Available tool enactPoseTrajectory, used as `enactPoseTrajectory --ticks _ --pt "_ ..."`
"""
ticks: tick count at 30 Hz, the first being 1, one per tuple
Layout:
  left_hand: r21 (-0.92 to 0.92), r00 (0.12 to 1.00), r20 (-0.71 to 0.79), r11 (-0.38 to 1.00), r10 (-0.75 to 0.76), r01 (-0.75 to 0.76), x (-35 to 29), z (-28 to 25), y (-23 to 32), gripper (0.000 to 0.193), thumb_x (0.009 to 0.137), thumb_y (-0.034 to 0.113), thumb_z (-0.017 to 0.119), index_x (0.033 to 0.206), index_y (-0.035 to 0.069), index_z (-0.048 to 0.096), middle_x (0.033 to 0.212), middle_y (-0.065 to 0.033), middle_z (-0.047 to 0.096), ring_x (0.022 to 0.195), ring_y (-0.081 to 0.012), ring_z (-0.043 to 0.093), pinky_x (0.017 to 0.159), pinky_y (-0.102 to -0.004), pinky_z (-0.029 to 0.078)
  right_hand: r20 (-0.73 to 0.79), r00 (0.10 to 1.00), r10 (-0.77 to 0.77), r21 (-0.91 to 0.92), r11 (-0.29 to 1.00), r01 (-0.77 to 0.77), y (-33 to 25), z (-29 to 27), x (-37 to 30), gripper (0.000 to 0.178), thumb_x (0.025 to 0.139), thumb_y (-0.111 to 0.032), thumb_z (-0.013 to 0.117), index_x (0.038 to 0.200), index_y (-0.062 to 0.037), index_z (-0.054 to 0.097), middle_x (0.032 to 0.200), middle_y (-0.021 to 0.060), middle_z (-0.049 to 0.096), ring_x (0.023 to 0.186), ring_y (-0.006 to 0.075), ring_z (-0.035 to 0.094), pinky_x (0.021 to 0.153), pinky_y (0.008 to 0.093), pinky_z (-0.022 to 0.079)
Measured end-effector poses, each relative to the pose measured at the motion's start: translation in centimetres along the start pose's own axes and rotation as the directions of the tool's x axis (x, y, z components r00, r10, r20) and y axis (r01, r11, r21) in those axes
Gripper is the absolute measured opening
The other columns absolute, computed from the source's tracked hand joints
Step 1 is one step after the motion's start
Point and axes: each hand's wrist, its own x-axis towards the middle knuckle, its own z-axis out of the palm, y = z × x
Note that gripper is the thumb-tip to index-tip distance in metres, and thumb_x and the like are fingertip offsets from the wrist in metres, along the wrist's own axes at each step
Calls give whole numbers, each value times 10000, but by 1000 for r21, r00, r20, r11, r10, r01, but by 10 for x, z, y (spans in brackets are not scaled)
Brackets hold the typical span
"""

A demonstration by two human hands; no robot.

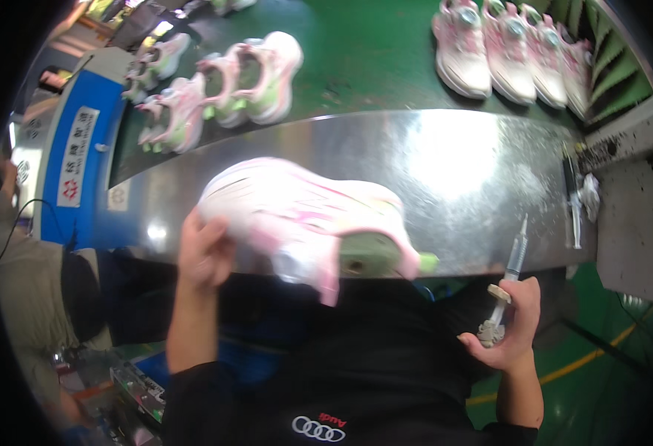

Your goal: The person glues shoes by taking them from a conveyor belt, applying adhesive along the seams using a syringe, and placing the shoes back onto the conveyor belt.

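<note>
A white and pink sneaker (308, 204) with a green lining is tilted on its side above the metal work surface, slightly blurred. My left hand (206, 249) grips it by the toe end, the fingertips partly behind the shoe. To the right, apart from the shoe, my right hand (516, 320) is closed round a clear syringe (517, 256). The syringe's thin tip points up and away from me. A pale wrap or lump covers the plunger end near my thumb.
Several matching sneakers (464, 56) stand at the far right on the green surface, more sneakers (248, 82) at the far left. The metal ledge (326, 137) crosses in front of me. Slim tools (573, 197) lie at its right end beside a grey machine frame (638, 201). A blue machine (81, 149) stands left.
</note>
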Motion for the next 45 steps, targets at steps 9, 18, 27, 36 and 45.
enactPoseTrajectory --ticks 9,18,27,36,45 --pt "39 944 260 975 202 -219 27 60 11 573 736 121 751 1200 -79 481 1107 -145 594 1016 -197 571 905 -321 441 -5 998 61 -2 998 -61 1 15 -7 691 530 -330 821 1059 -28 494 906 111 523 754 267 440 665 359 373" --pt "38 925 291 963 244 -266 28 75 12 579 738 81 750 1219 -75 467 1139 -141 576 1041 -191 556 911 -323 443 -6 998 55 22 998 -55 -1 14 1 669 537 -337 820 1038 -27 502 893 104 521 759 262 442 677 353 367" --pt "40 932 275 966 236 -256 29 77 12 590 744 93 748 1227 -75 452 1131 -134 573 1033 -184 554 909 -321 441 -8 998 66 44 997 -65 -3 18 0 668 547 -345 817 1039 -21 502 909 112 522 779 264 453 690 354 372" --pt "17 919 288 958 271 -287 40 81 1 535 792 146 707 1220 -52 455 1106 -112 575 1010 -171 553 898 -305 435 -22 996 85 50 995 -83 -2 14 -6 678 552 -347 816 1056 -19 503 919 119 530 776 272 459 692 361 382" --pt "-173 974 225 984 -13 53 89 62 -32 482 888 281 476 1250 -30 417 1191 -192 542 1068 -311 561 935 -452 447 -31 979 203 400 900 -174 26 8 -3 732 604 -379 811 1143 -6 484 949 108 504 801 225 481 712 304 395"
